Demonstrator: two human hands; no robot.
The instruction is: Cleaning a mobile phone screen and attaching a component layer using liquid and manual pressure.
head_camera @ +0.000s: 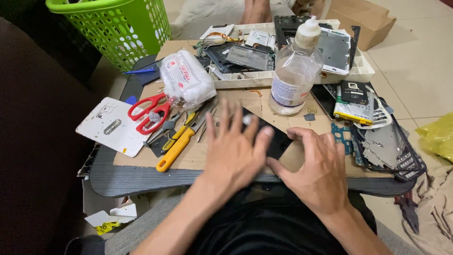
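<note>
Tiled floor (415,61) and green basket (118,28) surround a cluttered cardboard-topped work board (188,158), where the left hand (233,148) and right hand (318,170), fingers spread flat, press a black panel (278,141) near its front edge.

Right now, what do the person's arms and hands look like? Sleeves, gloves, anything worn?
Both the left hand and the right hand are bare: no gloves, rings, watch or bands visible. Both forearms are uncovered to the bottom frame edge; no sleeves show. Fingernails short, unpainted.
</note>
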